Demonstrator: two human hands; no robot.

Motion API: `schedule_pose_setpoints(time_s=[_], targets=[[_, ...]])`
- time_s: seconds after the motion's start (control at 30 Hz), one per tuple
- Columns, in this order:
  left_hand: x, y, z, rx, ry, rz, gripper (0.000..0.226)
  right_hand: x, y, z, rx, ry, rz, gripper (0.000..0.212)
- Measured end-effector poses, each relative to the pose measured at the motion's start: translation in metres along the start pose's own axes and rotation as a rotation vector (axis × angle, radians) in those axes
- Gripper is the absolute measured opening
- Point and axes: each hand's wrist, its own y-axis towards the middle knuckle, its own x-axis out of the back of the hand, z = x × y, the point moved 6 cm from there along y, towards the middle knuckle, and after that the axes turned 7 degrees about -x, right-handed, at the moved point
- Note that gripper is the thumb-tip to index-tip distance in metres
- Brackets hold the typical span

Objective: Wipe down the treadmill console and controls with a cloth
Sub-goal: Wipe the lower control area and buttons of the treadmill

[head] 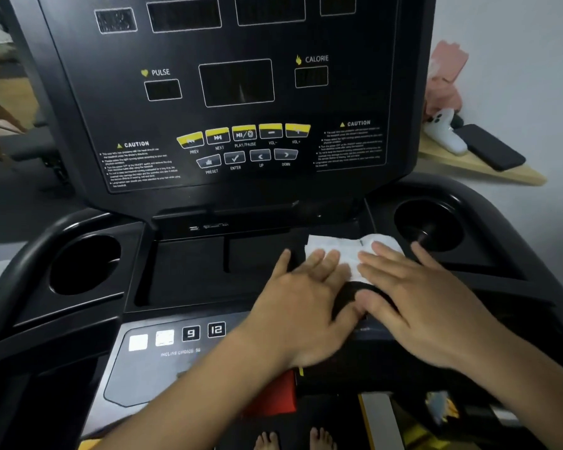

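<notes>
Two cup holders, a left one and a right one, flank the black tray under the treadmill console, and what looks like a dark phone lies on a wooden shelf to the right. The white cloth sits in the tray's right part, near the right holder. The left hand and right hand press flat on it with fingers straight, covering its near edge.
</notes>
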Motion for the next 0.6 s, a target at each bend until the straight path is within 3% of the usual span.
schedule_pose_setpoints(time_s=[0.2,0.33,0.6], targets=[[0.011,0.045,0.001,0.013,0.028,0.032,0.063,0.008,0.046,-0.010,-0.069,0.059,-0.044,0.099],[0.009,0.018,-0.012,-0.044,0.032,0.007,0.060,0.005,0.007,-0.003,-0.041,0.036,-0.055,0.106],[0.013,0.059,0.005,-0.029,0.007,0.049,0.060,0.018,0.044,0.004,-0.256,0.222,-0.175,0.060]])
